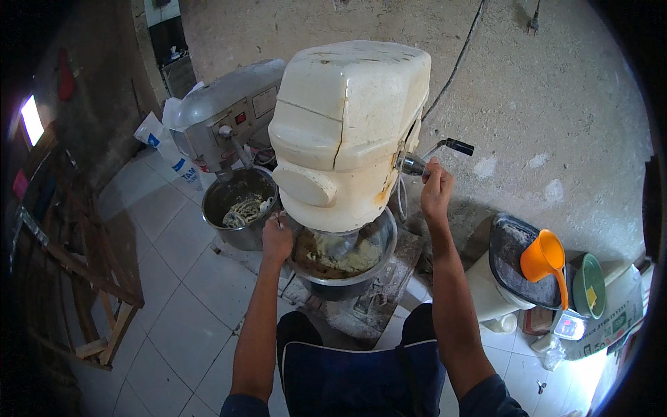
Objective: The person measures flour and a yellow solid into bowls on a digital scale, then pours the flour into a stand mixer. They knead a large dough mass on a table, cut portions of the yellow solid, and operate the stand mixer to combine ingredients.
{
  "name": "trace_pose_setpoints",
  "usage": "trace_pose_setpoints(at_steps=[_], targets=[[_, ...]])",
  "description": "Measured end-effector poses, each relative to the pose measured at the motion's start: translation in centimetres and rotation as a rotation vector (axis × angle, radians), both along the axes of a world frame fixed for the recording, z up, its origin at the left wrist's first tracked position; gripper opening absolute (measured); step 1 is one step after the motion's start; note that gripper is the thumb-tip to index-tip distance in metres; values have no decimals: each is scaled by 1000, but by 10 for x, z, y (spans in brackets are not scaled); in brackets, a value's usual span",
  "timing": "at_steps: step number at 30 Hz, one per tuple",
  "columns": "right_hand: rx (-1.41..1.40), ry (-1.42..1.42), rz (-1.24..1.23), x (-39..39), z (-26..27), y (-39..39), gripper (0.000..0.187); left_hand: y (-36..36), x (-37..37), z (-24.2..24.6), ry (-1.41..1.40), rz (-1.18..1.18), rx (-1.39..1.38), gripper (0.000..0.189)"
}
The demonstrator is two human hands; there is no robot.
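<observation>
A large cream-coloured planetary mixer stands before me, its casing cracked and rust-stained. Under its head sits a metal mixing bowl holding pale, lumpy dough around the beater. My right hand is closed around the end of a dark lever handle on the mixer's right side. At the bowl's left edge, my left hand is curled with a bit of metal showing at its fingers; which part this is, I cannot tell.
Left of it stands a grey mixer with a second bowl of dough. At the right, an orange dipper lies on a dark tray atop a white bucket, beside a green bowl. A wooden frame stands far left.
</observation>
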State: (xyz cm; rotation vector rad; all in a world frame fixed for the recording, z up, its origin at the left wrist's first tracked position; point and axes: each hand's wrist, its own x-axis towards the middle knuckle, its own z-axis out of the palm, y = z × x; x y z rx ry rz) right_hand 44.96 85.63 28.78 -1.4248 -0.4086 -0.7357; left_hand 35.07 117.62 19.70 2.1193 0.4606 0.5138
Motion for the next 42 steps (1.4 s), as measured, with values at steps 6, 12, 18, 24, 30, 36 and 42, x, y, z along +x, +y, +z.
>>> trace_pose_setpoints(at_steps=[6, 12, 18, 24, 30, 36, 42], targets=[[-18, 36, -29, -3, 2, 0, 44, -4, -1, 1, -21, 58, 27, 42], [-16, -41, -4, 0, 1, 1, 40, -1, -3, 5, -12, 19, 1, 40], [4, -31, -1, 2, 0, 0, 45, -8, -7, 9, -16, 51, 13, 40], [-5, 22, 4, 2, -2, -3, 43, -2, -1, 4, 28, 43, -5, 40], [-13, -2, 4, 2, 0, -1, 44, -1, -1, 1, -25, 24, 51, 39], [-15, 10, 11, -1, 4, 2, 45, -2, -2, 1, -99, 51, 38, 36], [-18, -6, 9, -2, 2, 0, 45, -4, -4, 5, -17, 45, 5, 37]])
